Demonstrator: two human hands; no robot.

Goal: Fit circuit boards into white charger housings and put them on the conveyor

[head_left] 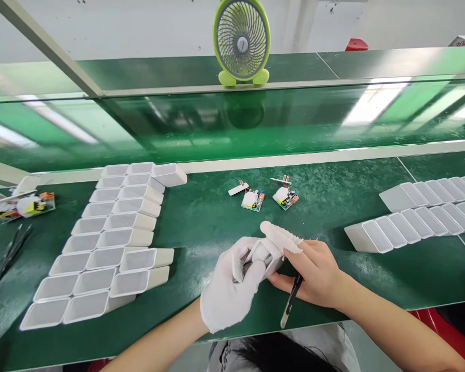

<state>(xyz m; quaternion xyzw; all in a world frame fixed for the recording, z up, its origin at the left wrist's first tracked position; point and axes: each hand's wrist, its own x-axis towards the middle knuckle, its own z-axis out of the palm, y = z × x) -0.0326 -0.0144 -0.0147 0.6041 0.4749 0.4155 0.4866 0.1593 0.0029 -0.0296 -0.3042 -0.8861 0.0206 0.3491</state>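
My left hand (pixel 230 294), in a white glove, grips a small white plastic housing (pixel 274 262) above the bench. A white rounded part (pixel 260 252) shows inside the housing's opening, near my left thumb. My right hand (pixel 320 271) is bare but for white coverings on its fingers, and those fingers press against the housing's right side. Held in that same hand, a pair of black tweezers (pixel 292 301) points down toward the bench edge; its tips are hidden. Beyond my hands lie two small circuit boards (pixel 252 200) with white domes and wired white strips.
Rows of open white housings (pixel 96 279) stand on the left, with more rows (pixel 395 235) on the right. Far left are a pile of circuit boards (pixel 25 205) and black tweezers (pixel 11 253). A green fan (pixel 242 44) stands on the back ledge of the green bench (pixel 201 206).
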